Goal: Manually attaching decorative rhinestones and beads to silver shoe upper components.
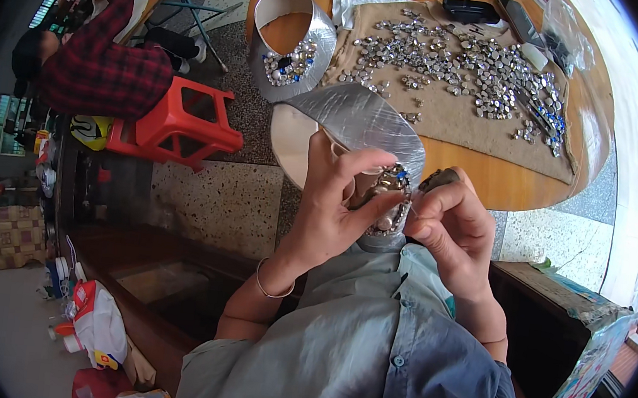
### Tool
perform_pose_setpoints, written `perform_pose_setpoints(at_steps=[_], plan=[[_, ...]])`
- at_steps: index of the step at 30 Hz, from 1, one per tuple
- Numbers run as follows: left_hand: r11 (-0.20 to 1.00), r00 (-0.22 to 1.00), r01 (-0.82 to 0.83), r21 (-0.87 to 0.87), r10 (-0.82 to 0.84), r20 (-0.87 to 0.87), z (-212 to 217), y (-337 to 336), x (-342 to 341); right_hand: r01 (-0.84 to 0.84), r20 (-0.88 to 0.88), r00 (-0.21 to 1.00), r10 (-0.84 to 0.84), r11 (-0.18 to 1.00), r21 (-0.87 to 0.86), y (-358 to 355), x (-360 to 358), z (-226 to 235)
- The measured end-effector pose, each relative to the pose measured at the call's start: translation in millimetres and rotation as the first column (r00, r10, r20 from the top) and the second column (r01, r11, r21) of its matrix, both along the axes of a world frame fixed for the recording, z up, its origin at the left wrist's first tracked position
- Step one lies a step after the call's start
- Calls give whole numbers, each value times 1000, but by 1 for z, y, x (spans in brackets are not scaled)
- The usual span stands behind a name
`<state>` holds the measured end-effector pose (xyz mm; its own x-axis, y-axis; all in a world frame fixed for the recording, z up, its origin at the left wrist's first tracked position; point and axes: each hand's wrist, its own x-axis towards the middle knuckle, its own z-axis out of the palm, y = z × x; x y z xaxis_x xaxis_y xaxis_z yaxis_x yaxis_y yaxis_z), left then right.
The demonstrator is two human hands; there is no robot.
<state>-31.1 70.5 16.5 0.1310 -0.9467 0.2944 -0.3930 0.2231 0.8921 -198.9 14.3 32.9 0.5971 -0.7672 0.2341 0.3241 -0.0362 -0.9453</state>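
Observation:
A shiny silver sheet piece with a pale lining (374, 115), which looks like a shoe upper, reaches from the table edge to my lap. Its near end carries a cluster of pearls, clear stones and blue stones (393, 177). My left hand (343, 194) is closed on this piece, its thumb and forefinger pressing at the jewelled part. Right beside the cluster, the fingers of my right hand (453, 221) are pinched together. A dark, glittering bit shows at those fingertips, and a thin thread-like line runs near them; exactly what they grip is hidden.
Another silver piece with a jewelled patch (314, 59) lies on the wooden table (503, 183). Many loose clear and blue stones (496, 70) cover a brown cloth (451, 127), with a phone (518, 19) behind. At left, a person in a checked shirt (114, 73) sits on red stools (191, 123).

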Motion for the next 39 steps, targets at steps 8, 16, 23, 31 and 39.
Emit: perform_pose_setpoints(at_steps=[8, 16, 23, 31, 39], plan=[[957, 962, -194, -214, 229, 152, 8, 0, -8, -26, -76, 997, 31, 998, 63, 4, 4, -2], [846, 860, -508, -165, 508, -47, 0, -3, -7, -214, -201, 962, 183, 967, -141, 2, 2, 4], [827, 838, -435, -358, 516, 175, -14, -18, -6, -118, -274, 962, -7, 891, -437, 19, 13, 3], [860, 788, -503, -81, 419, -451, -1, 3, 20, 112, -243, 916, -318, 787, -606, 17, -30, 10], [991, 548, -116, -69, 6, -836, 31, 13, 31, 275, -329, 389, -861, 449, -850, -49, -91, 24]])
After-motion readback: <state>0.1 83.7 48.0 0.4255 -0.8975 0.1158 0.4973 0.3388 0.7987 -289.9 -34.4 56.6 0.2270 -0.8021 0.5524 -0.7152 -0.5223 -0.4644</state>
